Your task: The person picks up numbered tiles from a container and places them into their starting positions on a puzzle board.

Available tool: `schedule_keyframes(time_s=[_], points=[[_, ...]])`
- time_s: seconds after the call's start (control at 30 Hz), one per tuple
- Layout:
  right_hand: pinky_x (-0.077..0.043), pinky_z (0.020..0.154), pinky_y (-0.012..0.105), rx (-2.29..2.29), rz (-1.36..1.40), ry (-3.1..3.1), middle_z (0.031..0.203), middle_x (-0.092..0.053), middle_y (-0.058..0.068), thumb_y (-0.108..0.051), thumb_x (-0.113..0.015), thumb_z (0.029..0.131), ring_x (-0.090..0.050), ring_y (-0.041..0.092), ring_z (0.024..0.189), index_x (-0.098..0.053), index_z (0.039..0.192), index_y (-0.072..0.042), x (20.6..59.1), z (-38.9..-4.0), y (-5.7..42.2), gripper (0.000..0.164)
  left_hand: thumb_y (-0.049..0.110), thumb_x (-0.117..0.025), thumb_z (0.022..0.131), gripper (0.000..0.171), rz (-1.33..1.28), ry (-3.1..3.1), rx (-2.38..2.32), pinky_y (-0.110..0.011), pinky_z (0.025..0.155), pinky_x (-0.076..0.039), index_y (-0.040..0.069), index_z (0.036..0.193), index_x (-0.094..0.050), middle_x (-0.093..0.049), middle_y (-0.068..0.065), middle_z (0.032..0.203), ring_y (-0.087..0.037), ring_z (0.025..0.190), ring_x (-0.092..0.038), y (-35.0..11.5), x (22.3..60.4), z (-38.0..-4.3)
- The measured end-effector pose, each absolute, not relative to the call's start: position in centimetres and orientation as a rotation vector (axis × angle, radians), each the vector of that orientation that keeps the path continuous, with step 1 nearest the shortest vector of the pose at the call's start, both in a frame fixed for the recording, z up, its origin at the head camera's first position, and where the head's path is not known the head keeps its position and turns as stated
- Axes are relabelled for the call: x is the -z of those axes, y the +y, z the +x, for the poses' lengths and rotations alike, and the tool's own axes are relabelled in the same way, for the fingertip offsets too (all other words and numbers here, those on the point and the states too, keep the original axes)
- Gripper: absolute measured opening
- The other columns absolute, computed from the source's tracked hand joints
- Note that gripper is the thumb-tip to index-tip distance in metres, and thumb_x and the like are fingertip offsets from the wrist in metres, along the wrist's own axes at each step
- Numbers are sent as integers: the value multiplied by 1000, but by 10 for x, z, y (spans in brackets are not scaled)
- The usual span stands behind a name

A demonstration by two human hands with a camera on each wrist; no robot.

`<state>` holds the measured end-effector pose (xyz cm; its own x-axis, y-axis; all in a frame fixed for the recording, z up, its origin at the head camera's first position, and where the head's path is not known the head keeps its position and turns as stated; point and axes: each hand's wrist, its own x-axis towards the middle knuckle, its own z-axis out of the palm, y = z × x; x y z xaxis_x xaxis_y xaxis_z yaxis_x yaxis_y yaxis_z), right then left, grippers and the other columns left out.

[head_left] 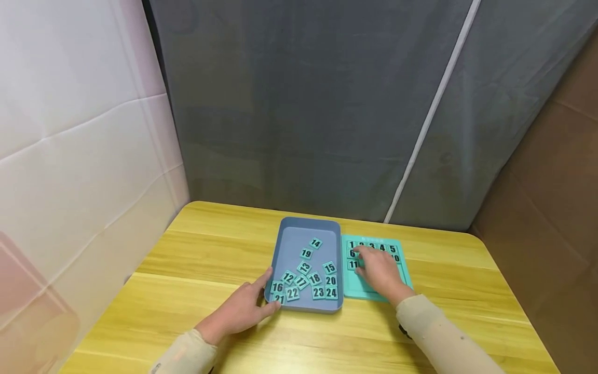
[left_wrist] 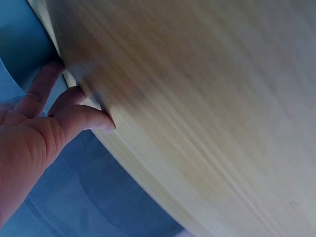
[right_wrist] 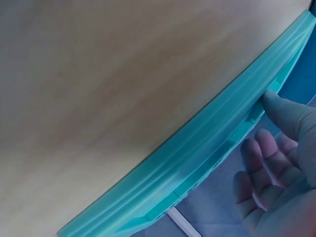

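My left hand (head_left: 240, 307) rests at the near left corner of a blue-grey tray (head_left: 306, 222), its fingers along the left wall and thumb at the front wall. Loose turquoise number tiles lie in that tray, among them 14 (head_left: 316, 243), 19 (head_left: 306, 253) and 22 (head_left: 292, 294). Over a turquoise board (head_left: 362, 289) to the right, my right hand (head_left: 382, 270) touches down with its thumb beside tile 11 (head_left: 353, 264). No tile is visible between its fingers. In the right wrist view the fingers (right_wrist: 256, 153) are loosely bent and the thumb meets the board.
Number tiles fill the board's upper rows, partly covered by the right hand. Tray and board stand side by side on a wooden table (head_left: 201, 249). A dark grey curtain (head_left: 299, 114) hangs behind, and a white sheet (head_left: 84, 130) is on the left.
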<state>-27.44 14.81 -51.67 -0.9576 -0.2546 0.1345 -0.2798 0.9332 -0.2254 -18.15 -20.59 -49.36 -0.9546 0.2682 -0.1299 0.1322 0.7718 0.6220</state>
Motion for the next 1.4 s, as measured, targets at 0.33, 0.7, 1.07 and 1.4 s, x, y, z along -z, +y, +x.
schedule_keyframes(time_s=[0.33, 0.7, 1.07, 1.4], points=[[-59, 88, 51, -374, 275, -3024, 99, -82, 1, -28, -86, 93, -77, 27, 94, -71, 130, -12, 517, -273, 148, 43, 43, -80, 96, 94, 329, 2762, -942, -52, 101, -53, 3, 167, -34, -74, -13, 128, -22, 105, -60, -205, 493, -182], [-56, 73, 44, -369, 220, -3056, 90, -77, 1, -35, -84, 94, -67, 21, 78, -75, 116, -11, 518, -273, 147, 33, 43, -80, 95, 94, 324, 2767, -937, -51, 97, -53, 2, 167, -34, -74, -15, 124, -22, 103, -60, -205, 493, -182], [-57, 73, 43, -376, 276, -3047, 91, -75, 1, -33, -83, 95, -63, 20, 77, -78, 107, -12, 522, -273, 150, 24, 43, -80, 95, 94, 340, 2767, -944, -52, 98, -53, 2, 166, -34, -74, -16, 127, -23, 104, -60, -205, 493, -182], [-62, 82, 47, -402, 283, -3060, 105, -79, 5, -32, -82, 96, -72, 23, 92, -78, 114, -12, 522, -272, 150, 27, 43, -80, 95, 94, 332, 2769, -942, -50, 97, -53, 1, 166, -34, -75, -10, 118, -21, 102, -59, -205, 493, -182]])
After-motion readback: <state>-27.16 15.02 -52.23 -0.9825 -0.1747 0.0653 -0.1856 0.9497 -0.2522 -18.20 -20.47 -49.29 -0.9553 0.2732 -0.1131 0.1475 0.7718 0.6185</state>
